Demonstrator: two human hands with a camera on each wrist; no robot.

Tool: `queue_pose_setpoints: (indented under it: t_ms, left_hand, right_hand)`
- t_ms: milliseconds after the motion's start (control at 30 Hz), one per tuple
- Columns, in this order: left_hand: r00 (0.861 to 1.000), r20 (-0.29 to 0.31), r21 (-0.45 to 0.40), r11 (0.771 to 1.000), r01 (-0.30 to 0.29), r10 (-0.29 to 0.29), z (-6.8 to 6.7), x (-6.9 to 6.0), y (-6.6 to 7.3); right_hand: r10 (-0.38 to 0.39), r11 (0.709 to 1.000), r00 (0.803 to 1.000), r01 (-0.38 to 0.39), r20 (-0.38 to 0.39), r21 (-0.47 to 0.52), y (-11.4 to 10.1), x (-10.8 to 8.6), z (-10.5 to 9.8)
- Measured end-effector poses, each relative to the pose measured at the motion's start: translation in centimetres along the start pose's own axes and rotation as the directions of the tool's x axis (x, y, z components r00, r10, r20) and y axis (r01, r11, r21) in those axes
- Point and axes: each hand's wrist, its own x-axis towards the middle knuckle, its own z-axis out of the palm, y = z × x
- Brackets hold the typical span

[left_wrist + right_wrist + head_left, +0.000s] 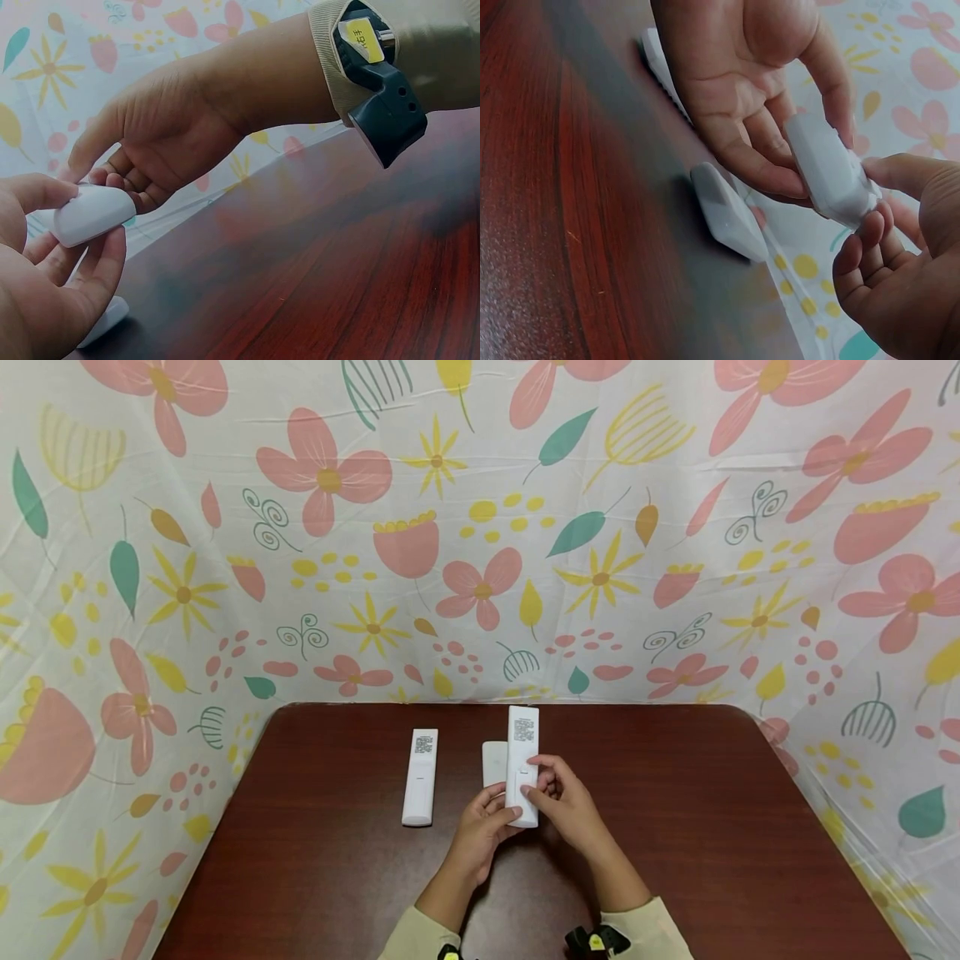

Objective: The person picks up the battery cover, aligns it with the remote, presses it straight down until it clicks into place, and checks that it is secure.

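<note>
A white remote control (pixel 522 760), its back with a printed label facing up, is held above the table by both hands. My left hand (pixel 482 829) grips its lower end, the thumb on the back and the fingers underneath, as the left wrist view also shows. My right hand (pixel 573 810) holds its right side, with the thumb on the back near the battery cover. Partly hidden behind it, a white rounded object (pixel 493 764) rests on the table. A second white remote control (pixel 420 777) lies label side up to the left.
The dark brown wooden table (pixel 315 877) has rounded far corners. A floral curtain (pixel 480 527) hangs along its back edge and surrounds the sides. A black wrist camera (pixel 386 112) is strapped over the right sleeve.
</note>
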Motion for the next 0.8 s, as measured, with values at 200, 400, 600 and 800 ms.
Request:
queue_pose_setpoints:
  t_ms: [200,400,600,800]
  left_hand:
    - [1.000,-0.006,0.012,1.000,0.002,-0.002,0.0,-0.1,0.1]
    - [1.000,-0.008,0.010,1.000,0.008,-0.008,0.1,-0.1,0.3]
    - [1.000,0.006,0.012,1.000,-0.004,0.004,0.2,-0.2,0.3]
    - [1.000,-0.003,0.012,1.000,0.002,-0.002,0.2,-0.2,0.4]
  right_hand:
    - [0.088,0.996,0.994,-0.088,-0.061,0.004,-0.7,0.0,0.2]
    - [0.174,0.985,0.980,-0.175,-0.093,0.005,1.5,0.5,0.6]
    - [0.200,0.976,0.978,-0.193,-0.057,0.101,1.5,0.5,0.9]
    - [0.225,0.961,0.974,-0.217,-0.032,0.169,1.5,0.7,1.1]
